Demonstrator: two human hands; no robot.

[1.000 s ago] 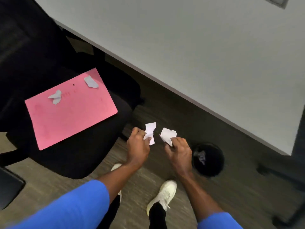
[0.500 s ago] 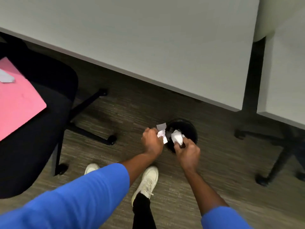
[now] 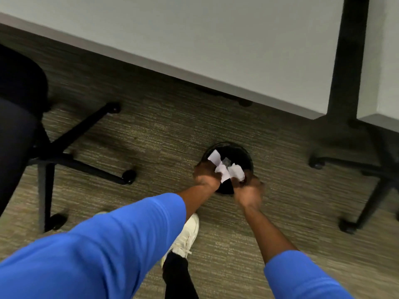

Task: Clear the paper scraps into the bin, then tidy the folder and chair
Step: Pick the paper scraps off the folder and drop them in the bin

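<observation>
A small round black bin (image 3: 246, 153) stands on the carpet under the desk edge. My left hand (image 3: 206, 174) is over its near rim, shut on white paper scraps (image 3: 218, 164). My right hand (image 3: 248, 190) is right beside it, shut on another crumpled white scrap (image 3: 237, 171). Both hands are blurred by motion. A greyish scrap lies inside the bin (image 3: 227, 162). The black chair (image 3: 19, 100) shows only at the left edge, with its wheeled base (image 3: 82, 162) on the floor. The pink folder is out of view.
The white desk top (image 3: 194, 39) fills the upper view, its edge running diagonally. A black desk leg (image 3: 345, 72) and a second chair base (image 3: 371, 184) stand at the right. My white shoe (image 3: 185, 236) is on the carpet below the bin.
The view has swung right, and the folder has left the frame. Both hands have carried the scraps from beside the chair to directly over the bin.
</observation>
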